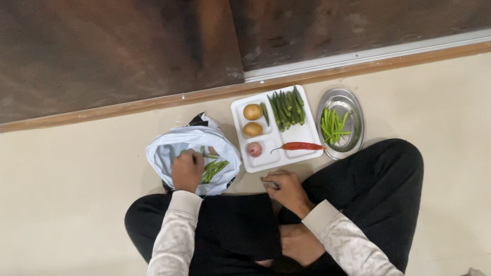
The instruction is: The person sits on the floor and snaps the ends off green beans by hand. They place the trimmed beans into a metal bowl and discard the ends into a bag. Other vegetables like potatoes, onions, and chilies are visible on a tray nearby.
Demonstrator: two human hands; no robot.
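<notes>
I sit cross-legged on the floor. My left hand reaches into a white plastic bag holding green beans, fingers curled among them; whether it grips any is hidden. My right hand rests near my knee, closed on a small dark-handled tool, perhaps a knife. In front lies a white divided tray with two potatoes, an onion, okra and a red chilli. A steel plate to its right carries green beans.
A dark wooden door or panel with a wooden sill stands just behind the tray. Pale tiled floor stretches to both sides. My black-trousered legs fill the space below the tray.
</notes>
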